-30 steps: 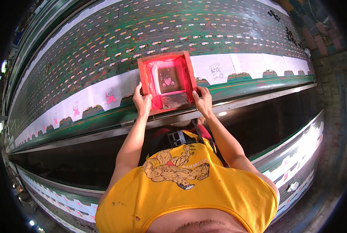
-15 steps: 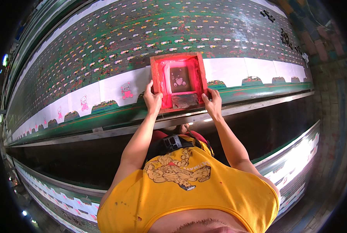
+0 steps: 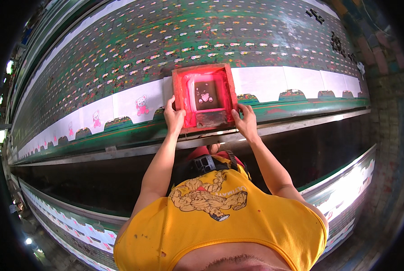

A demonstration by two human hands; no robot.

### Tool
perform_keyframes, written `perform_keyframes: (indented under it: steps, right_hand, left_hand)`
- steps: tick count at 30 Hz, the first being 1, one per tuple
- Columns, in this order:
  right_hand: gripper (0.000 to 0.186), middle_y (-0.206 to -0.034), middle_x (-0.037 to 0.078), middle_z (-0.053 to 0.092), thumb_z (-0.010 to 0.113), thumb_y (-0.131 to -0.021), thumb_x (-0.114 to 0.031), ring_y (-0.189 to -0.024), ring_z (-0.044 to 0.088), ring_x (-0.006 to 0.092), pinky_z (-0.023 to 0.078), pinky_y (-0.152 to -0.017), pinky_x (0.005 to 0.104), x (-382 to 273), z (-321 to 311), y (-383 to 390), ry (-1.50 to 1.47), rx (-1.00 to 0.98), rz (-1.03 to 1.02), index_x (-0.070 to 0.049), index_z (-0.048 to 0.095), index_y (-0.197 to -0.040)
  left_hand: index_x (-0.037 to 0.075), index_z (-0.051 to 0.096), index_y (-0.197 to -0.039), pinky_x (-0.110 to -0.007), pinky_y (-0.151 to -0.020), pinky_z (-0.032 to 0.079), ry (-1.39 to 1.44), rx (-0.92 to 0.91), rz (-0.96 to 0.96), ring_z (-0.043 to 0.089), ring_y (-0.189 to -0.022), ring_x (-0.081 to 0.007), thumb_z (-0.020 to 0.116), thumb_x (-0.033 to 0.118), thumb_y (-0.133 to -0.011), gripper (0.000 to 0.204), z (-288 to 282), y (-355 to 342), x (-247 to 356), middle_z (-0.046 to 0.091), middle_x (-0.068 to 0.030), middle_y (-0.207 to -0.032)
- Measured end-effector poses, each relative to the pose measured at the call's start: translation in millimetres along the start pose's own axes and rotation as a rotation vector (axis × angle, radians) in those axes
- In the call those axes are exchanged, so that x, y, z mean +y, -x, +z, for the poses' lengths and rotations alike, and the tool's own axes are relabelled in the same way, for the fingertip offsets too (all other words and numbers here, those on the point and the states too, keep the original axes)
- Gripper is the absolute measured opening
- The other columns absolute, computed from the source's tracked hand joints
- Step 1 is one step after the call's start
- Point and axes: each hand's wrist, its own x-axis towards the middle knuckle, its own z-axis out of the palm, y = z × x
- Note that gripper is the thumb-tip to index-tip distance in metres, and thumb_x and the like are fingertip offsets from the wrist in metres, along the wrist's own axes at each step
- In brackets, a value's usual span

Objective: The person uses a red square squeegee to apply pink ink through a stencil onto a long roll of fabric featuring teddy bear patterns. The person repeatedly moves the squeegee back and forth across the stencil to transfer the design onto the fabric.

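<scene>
A wooden screen-printing frame (image 3: 178, 90), stained pink-red, lies over the near edge of a long green printing table. Its dark mesh window (image 3: 205, 97) shows a small bear motif. At the near end inside the frame rests a dark, ink-smeared block (image 3: 212, 119), perhaps a squeegee. My left hand (image 3: 174, 118) grips the frame's left side near the lower corner, thumb on top. At the opposite lower corner, my right hand (image 3: 245, 121) grips the right side. Left of the frame, a white panel (image 3: 128, 100) carries a printed pink bear; the panel beneath the frame is mostly hidden.
More white panels (image 3: 258, 80) with notched near edges run along the table (image 3: 274, 108). Rows of small marks dot its grey-green top, with black pieces (image 3: 336, 43) at the far right. A metal rail (image 3: 296, 123) edges the table. Behind me stands another table (image 3: 66, 217) with panels.
The frame has shifted slightly left and toward me, with both hands still on it. The whole view has also turned a little.
</scene>
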Motion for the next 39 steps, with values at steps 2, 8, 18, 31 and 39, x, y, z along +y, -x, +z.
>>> perform_keyframes:
  steps: [2, 8, 18, 31, 39]
  right_hand:
    - [0.052, -0.119, 0.021, 0.064, 0.08, -0.085, -0.03, -0.113, 0.06, 0.0402, 0.05, -0.098, 0.0457, -15.8, -4.7, 2.7, 0.053, -0.012, -0.176, 0.002, 0.067, -0.123]
    - [0.044, -0.115, 0.015, 0.067, 0.081, -0.073, -0.015, -0.112, 0.062, 0.0342, 0.049, -0.099, 0.0453, -56.0, -2.4, -3.2, 0.173, -0.389, -0.649, -0.004, 0.07, -0.115]
    - [0.019, -0.104, 0.009, 0.071, 0.066, -0.082, -0.012, -0.106, 0.063, 0.0276, 0.05, -0.091, 0.0439, -64.8, 21.2, -58.6, 0.318, -0.417, -0.607, -0.009, 0.072, -0.1]
    - [0.031, -0.111, 0.011, 0.075, 0.07, -0.07, -0.001, -0.117, 0.061, 0.0354, 0.051, -0.104, 0.0423, -95.8, 79.9, -193.7, 0.01, -0.841, -1.205, -0.001, 0.076, -0.101]
    - [0.037, -0.119, 0.008, 0.071, 0.072, -0.071, -0.004, -0.113, 0.061, 0.0337, 0.05, -0.104, 0.0417, -71.1, 57.6, -189.6, 0.147, -0.769, -1.079, -0.004, 0.074, -0.108]
  left_hand:
    - [-0.006, 0.055, -0.141, -0.031, -0.069, 0.055, -0.005, -0.004, -0.023, 0.068, -0.078, -0.0168, 0.059, -0.012, -0.07, 0.071, -1.2, 2.1, 9.9, 0.073, -0.017, -0.105]
    - [-0.007, 0.057, -0.138, -0.033, -0.078, 0.056, -0.083, 0.009, 0.054, 0.071, -0.089, -0.0212, 0.062, -0.012, -0.069, 0.069, -1.3, 0.5, 5.0, 0.072, -0.0213, -0.114]
    - [-0.007, 0.059, -0.132, -0.038, -0.099, 0.052, -0.09, 0.009, 0.017, 0.067, -0.118, -0.0331, 0.066, -0.01, -0.068, 0.064, -1.5, -3.2, -10.6, 0.066, -0.0273, -0.131]
    - [-0.006, 0.061, -0.127, -0.043, -0.105, 0.049, -0.033, 0.003, -0.001, 0.064, -0.124, -0.0364, 0.069, -0.006, -0.067, 0.06, 1.2, -1.9, -1.6, 0.068, -0.0257, -0.126]
    - [-0.007, 0.06, -0.129, -0.041, -0.103, 0.05, -0.126, 0.034, 0.063, 0.065, -0.121, -0.0369, 0.067, -0.006, -0.066, 0.063, -0.1, -0.7, -8.7, 0.067, -0.0274, -0.126]
